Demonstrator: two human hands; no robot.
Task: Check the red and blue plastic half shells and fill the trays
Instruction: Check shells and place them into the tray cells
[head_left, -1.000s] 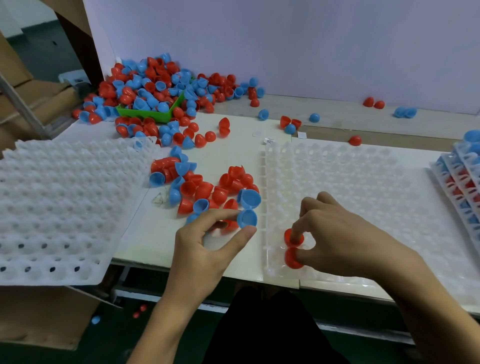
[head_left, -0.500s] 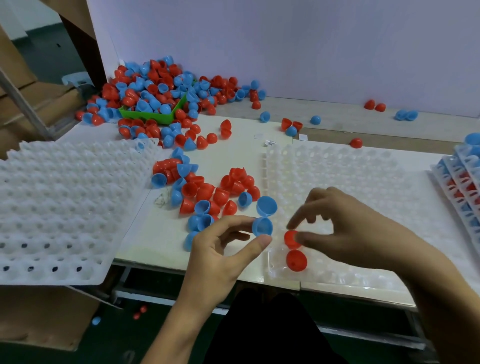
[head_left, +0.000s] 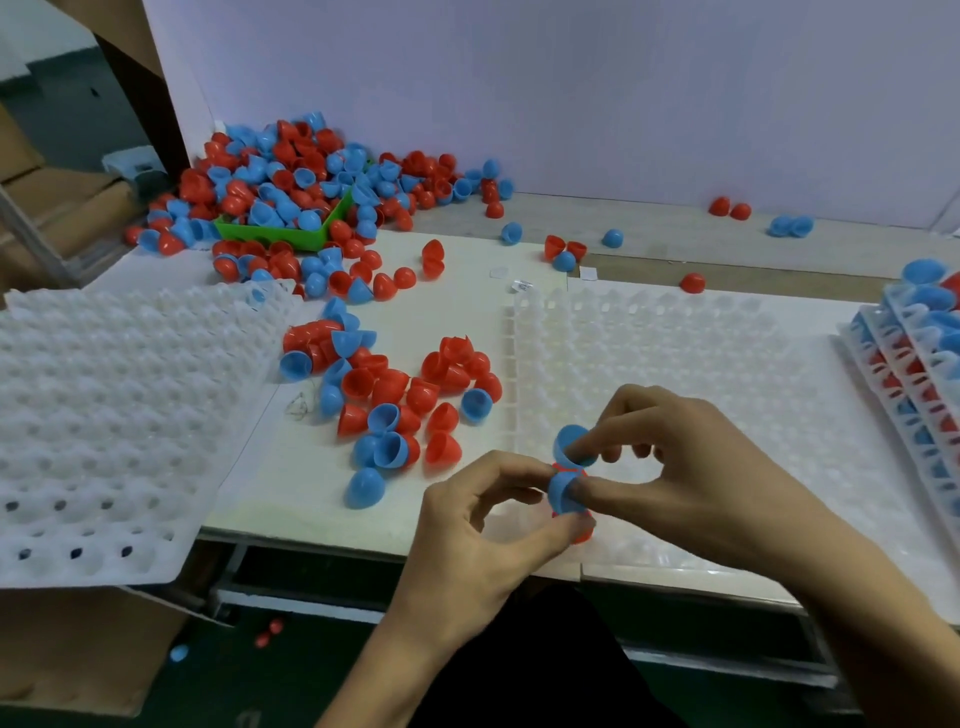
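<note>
Right, quick pass, near to far.
Left hand (head_left: 467, 525): lower centre of frame, thumb and fingers pinching a blue half shell (head_left: 562, 492), likely to pass it across or seat it.
Right hand (head_left: 691, 467): centre right, fingertips pinching a second blue shell (head_left: 569, 444) just above the first; red shells (head_left: 576, 527) show beneath, seemingly already seated.
Working tray (head_left: 753, 374): white, centre right, under both hands; nearly all pockets bare, so filling looks barely begun.
Loose shells (head_left: 400, 395): centre, beside the tray's left edge, kept within reach.
Spare tray (head_left: 114, 415): left, overhanging the table edge.
Filled trays (head_left: 914, 364): right edge, stacked.
Main heap (head_left: 291, 192): upper left, spilling over a green bin (head_left: 280, 234).
</note>
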